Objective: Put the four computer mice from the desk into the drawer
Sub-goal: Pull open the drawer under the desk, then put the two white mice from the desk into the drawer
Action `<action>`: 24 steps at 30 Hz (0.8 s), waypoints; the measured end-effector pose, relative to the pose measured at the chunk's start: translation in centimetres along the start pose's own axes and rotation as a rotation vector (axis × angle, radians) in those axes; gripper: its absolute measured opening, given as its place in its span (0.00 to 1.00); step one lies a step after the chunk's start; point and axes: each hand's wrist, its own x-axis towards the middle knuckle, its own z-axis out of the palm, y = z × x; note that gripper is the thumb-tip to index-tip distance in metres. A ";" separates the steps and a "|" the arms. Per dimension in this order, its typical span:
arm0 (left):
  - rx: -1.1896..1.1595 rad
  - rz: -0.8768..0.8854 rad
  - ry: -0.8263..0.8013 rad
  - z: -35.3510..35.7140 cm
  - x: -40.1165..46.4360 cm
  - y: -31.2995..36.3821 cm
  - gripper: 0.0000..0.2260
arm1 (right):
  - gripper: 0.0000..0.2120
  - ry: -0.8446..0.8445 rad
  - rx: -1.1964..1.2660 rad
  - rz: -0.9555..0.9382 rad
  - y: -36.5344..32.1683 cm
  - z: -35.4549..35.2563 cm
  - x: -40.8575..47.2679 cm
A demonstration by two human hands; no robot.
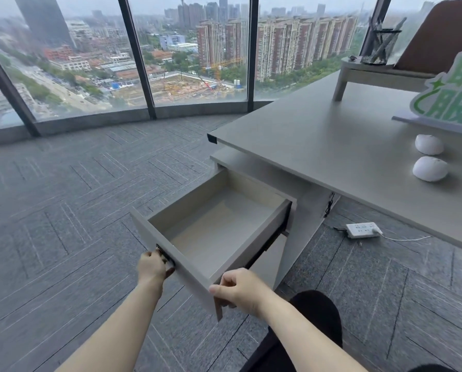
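The drawer stands pulled out with nothing visible in it. The left grip is clenched on the handle at the drawer's front, at about 8 o'clock from the cavity. The right grip pinches the front panel's near corner, at about 5 o'clock. Two white mice lie on the bench, well apart from both grips, at about 2 o'clock from the right one, one just beyond the other. A power strip lies on the floor under the bench.
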 end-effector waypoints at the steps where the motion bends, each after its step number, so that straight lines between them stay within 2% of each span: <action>1: 0.007 -0.003 0.000 -0.5 -0.1 0.0 0.10 | 0.18 -0.021 -0.011 -0.003 -0.2 0.4 -0.1; 4: 0.038 -0.014 0.052 -1.9 -0.9 0.1 0.10 | 0.19 -0.074 -0.033 0.002 -0.5 1.5 -0.4; 6: 0.161 0.028 0.144 -2.8 -1.7 1.0 0.10 | 0.24 -0.067 -0.056 0.002 -0.9 1.5 -0.8; 8: 0.379 0.195 0.238 -2.7 -3.2 2.7 0.22 | 0.26 0.032 -0.072 -0.013 -1.4 0.5 -1.2; 9: 0.443 0.328 0.245 -2.1 -4.3 4.0 0.24 | 0.23 0.111 -0.074 -0.034 -1.7 -0.5 -1.4; 10: 0.476 0.472 0.226 -1.0 -5.5 5.4 0.23 | 0.20 0.206 -0.071 -0.058 -2.0 -2.0 -1.5; 12: 0.526 0.689 0.129 2.4 -7.6 8.0 0.18 | 0.13 0.425 -0.063 -0.096 -2.4 -5.9 -2.2; 16: 0.581 0.894 -0.201 12.9 -10.8 11.0 0.13 | 0.08 0.845 -0.093 -0.114 -2.6 -15.5 -4.1; 20: 0.625 0.962 -0.496 24.9 -15.3 11.8 0.11 | 0.09 1.186 -0.181 -0.050 -0.5 -25.1 -6.1; 24: 0.708 0.977 -0.733 36.1 -19.0 11.2 0.11 | 0.17 1.321 -0.328 0.130 2.3 -32.6 -7.0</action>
